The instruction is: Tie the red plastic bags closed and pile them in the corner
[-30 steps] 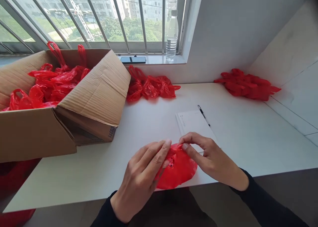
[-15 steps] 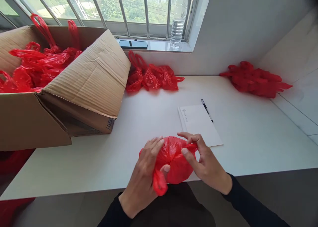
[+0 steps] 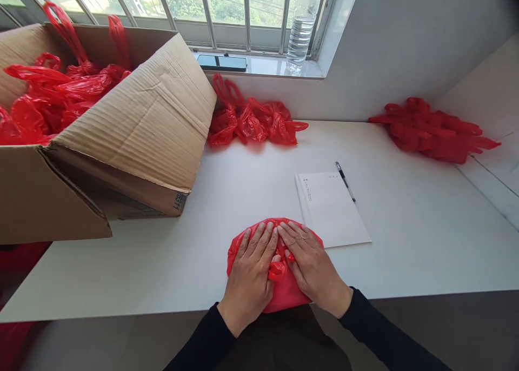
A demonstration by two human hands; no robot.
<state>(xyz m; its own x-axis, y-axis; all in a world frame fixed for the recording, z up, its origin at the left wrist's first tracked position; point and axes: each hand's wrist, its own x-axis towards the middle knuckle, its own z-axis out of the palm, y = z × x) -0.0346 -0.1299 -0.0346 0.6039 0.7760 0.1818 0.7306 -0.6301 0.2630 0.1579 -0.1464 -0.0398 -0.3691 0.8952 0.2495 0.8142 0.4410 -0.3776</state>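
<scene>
A red plastic bag (image 3: 280, 290) lies at the near edge of the white table (image 3: 405, 241). Both my hands press flat on top of it, side by side. My left hand (image 3: 251, 271) covers the bag's left half with fingers stretched out. My right hand (image 3: 310, 265) covers the right half, fingers also flat and pointing away from me. A small bunched bit of the bag sticks up between my thumbs.
An open cardboard box (image 3: 121, 144) full of red bags (image 3: 52, 95) stands at the left. Red bag piles lie at the back centre (image 3: 253, 122) and back right (image 3: 433, 130). A white notepad (image 3: 332, 209) with a pen (image 3: 344, 180) lies ahead. A water bottle (image 3: 302, 30) and phone (image 3: 221, 63) sit on the sill.
My hands were pinching and gathering the bag's top; now both lie flat on it, pressing it down onto the table.
</scene>
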